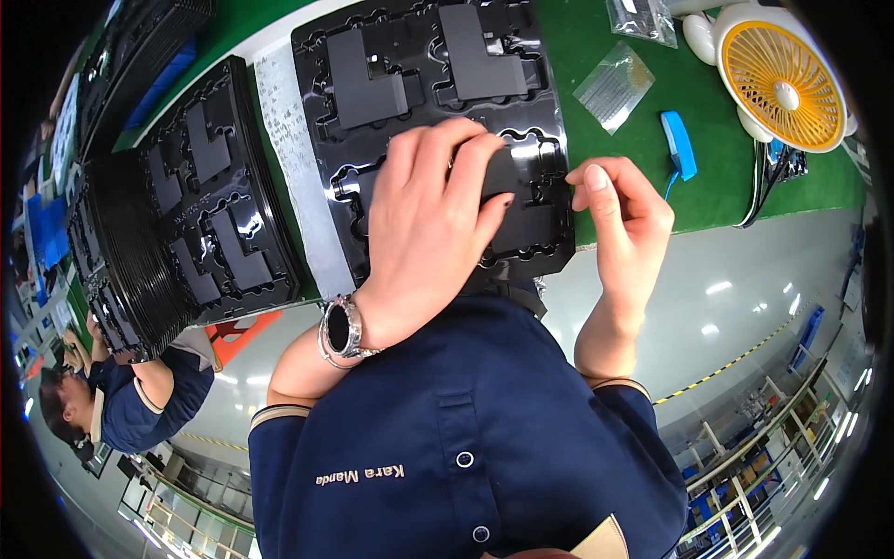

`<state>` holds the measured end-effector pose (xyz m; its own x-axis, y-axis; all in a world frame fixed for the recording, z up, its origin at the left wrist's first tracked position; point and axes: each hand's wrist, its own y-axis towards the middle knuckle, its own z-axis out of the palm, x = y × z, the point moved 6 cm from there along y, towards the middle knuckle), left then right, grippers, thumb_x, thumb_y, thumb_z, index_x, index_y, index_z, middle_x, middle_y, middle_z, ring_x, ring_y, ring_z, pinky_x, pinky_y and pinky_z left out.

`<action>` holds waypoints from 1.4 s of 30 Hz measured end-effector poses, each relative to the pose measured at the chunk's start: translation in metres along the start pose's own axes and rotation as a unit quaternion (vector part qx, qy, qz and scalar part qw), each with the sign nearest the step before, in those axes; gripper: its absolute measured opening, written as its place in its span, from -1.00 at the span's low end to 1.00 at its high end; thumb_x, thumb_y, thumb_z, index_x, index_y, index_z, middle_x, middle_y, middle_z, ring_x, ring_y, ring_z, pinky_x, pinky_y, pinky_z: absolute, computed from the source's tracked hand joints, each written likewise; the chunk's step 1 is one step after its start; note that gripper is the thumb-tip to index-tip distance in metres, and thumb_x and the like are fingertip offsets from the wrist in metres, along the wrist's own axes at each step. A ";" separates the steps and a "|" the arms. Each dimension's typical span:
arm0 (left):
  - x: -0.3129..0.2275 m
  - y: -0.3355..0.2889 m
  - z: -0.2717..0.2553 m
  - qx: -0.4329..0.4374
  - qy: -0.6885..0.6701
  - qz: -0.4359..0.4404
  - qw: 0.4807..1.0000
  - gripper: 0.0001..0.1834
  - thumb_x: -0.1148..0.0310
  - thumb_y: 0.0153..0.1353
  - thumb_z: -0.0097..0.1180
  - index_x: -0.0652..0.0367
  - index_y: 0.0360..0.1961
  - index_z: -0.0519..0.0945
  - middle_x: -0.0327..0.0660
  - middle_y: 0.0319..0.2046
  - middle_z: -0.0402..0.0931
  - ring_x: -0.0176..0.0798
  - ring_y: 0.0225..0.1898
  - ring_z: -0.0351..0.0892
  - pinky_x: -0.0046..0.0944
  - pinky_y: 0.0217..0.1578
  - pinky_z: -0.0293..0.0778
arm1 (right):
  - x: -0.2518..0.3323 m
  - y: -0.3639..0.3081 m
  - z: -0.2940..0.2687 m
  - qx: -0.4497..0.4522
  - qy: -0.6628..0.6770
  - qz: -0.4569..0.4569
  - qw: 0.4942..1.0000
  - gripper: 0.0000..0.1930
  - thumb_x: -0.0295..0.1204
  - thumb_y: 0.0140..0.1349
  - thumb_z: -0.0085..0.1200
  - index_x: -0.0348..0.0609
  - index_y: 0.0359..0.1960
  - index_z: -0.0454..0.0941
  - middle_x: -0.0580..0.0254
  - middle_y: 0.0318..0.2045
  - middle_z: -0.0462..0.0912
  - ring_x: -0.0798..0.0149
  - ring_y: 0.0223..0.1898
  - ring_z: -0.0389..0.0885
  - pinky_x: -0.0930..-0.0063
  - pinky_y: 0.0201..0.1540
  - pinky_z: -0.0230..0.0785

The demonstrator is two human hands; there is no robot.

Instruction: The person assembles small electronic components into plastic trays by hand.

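Note:
A black plastic tray (307, 84) with moulded pockets lies in front of me. Flat black L-shaped pieces (358, 79) sit in its pockets. Over the tray's near half is my left hand (424, 200), palm down, fingers bent and thumb apart from them. Beneath it, partly covered, is another flat black piece (507, 191); whether my fingertips touch it I cannot tell. At the tray's right edge my right hand (626, 210) is closed, thumb pressed toward the bent index finger. Anything between those fingertips is too small or hidden to name.
A tall stack of similar black trays (228, 186) stands to the left. On the green bench (605, 140) at right are a clear plastic bag (615, 86), a blue strap (678, 146) and a yellow-and-white fan (785, 88). A person (140, 401) works at far left.

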<state>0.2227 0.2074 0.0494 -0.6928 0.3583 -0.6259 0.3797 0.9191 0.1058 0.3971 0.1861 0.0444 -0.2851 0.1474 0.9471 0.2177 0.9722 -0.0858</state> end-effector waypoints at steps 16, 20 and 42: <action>0.068 -0.055 -0.047 -0.123 0.173 -0.137 0.968 -0.40 0.32 0.23 0.16 0.45 0.22 0.34 0.10 0.24 0.30 0.14 0.32 0.18 -0.01 0.29 0.15 | -0.023 -0.003 0.022 -0.025 -0.039 -0.086 0.995 -0.93 -0.55 0.22 0.13 -0.31 -0.41 0.59 0.27 -0.58 0.55 0.48 -0.63 0.34 0.56 -0.53 0.22; 0.066 -0.065 -0.049 -0.173 -0.233 -0.252 0.923 -0.32 0.61 0.21 0.10 0.31 0.36 0.19 -0.08 0.09 0.46 -0.39 0.04 0.45 -0.41 0.07 0.34 | -0.024 -0.007 0.019 -0.023 0.014 -0.082 0.996 -0.89 -0.56 0.26 0.06 -0.34 -0.40 0.58 0.31 -0.57 0.55 0.51 -0.54 0.45 0.61 -0.46 0.28; 0.208 -0.183 -0.185 -0.303 0.147 -0.350 0.874 -0.61 0.50 0.31 0.00 0.31 0.17 0.45 0.04 -0.01 0.56 -0.10 -0.03 0.60 -0.21 0.02 0.46 | 0.004 -0.015 0.046 0.015 0.034 -0.122 0.992 -0.80 -0.47 0.32 0.03 -0.31 -0.45 0.56 0.40 -0.62 0.46 0.60 -0.60 0.33 0.69 -0.56 0.07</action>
<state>-0.1044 0.1438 0.0421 -0.7874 -0.3811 -0.4845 -0.5324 0.8166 0.2231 0.3500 0.1803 0.0350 -0.2616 -0.1054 0.9594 0.1209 0.9826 0.1409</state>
